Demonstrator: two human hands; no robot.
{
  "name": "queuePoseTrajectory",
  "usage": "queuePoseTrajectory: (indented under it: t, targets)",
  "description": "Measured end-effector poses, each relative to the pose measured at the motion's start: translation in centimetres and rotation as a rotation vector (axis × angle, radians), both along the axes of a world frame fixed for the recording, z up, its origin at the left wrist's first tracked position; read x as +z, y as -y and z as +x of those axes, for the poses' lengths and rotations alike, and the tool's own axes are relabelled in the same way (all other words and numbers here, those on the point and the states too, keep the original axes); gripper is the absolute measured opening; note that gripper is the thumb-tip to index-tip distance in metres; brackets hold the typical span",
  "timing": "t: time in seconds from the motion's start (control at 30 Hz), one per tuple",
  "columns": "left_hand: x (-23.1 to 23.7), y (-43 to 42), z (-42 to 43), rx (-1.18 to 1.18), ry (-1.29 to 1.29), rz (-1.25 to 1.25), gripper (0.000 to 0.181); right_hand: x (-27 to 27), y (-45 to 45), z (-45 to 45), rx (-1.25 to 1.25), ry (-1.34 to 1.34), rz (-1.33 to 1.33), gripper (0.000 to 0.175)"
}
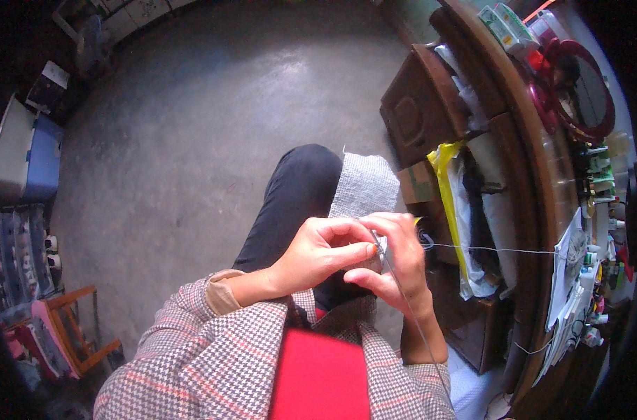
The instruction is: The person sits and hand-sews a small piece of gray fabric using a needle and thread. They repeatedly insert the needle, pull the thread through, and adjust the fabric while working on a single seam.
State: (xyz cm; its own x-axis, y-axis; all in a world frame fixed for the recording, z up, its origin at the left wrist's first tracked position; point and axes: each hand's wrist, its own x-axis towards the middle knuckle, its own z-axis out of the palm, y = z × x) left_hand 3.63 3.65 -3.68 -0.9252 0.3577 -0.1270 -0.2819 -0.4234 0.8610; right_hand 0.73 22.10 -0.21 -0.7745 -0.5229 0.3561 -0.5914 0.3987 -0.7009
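A grey knitted piece (364,184) hangs over my knee beyond my hands. My left hand (326,252) pinches its near edge and a needle between thumb and fingers. A long thin knitting needle (407,304) slants from the fingertips down past my right wrist. My right hand (397,257) is bent around the work at the right; its thumb is apart, and its fingertips are partly hidden against the needle and knitting. Pale yarn (497,248) runs from beside my right hand to a ball of grey yarn (577,248) on the dresser.
A wooden dresser (533,157) at the right carries papers (565,294), bottles and a pink-framed mirror (586,94). Its open part holds a yellow and white plastic bag (449,184). At the left stand a blue and white container (42,157) and a wooden-framed chair (76,336).
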Motion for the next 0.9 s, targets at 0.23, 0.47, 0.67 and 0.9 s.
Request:
queuePoseTrajectory:
  t: [0.23,0.47,0.67,0.9]
  targets:
    - [0.7,0.0,0.0,0.161,0.005,0.031,0.014,0.8,-1.5,1.3,-0.162,-0.190,0.083,0.024]
    - [1.7,1.6,-0.4,-0.068,0.231,0.153,0.018,-0.2,-2.8,-0.1,0.032,0.068,-0.103,0.024]
    - [2.6,1.3,-0.4,-0.019,0.258,0.021,0.019,0.3,-1.3,0.7,-0.106,-0.219,0.041,0.020]
    - [1.0,0.2,-0.1,-0.056,0.205,-0.004,0.017,-0.6,-0.3,0.1,0.030,0.111,0.039,0.076]
